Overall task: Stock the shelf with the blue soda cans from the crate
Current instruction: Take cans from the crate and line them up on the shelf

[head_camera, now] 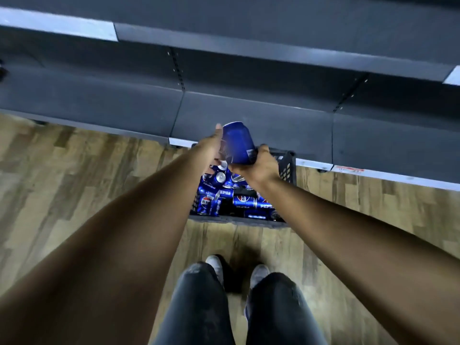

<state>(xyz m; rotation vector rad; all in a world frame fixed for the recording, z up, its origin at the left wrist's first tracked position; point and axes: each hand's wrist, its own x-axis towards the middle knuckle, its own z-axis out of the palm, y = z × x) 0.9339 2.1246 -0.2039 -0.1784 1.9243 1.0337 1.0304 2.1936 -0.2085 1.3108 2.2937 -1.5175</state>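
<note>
A wood-plank floor [87, 175] runs below a long dark grey shelf [249, 120], whose bare lower deck fills the upper half of the view; a second deck sits above it, with pale price strips along the front edges. Against the front of the lower deck stands a black plastic crate [287, 168] with perforated walls. Inside it lies a loose heap of blue soda cans [236, 195], most on their sides and pointing different ways, a few showing silver tops.

Above the far end of the crate, 2 bare arms reach forward. The right hand [258, 164] grips 1 blue can [237, 143] by its lower end, fingers curled around the far side and thumb under the near edge; the can tilts, its other end toward the shelf. The left hand [211, 148] lies flat along the can's left side, fingers straight and touching it, pointing at the shelf.

At the bottom are dark jeans [273, 310] and 2 pale shoes [258, 272].
</note>
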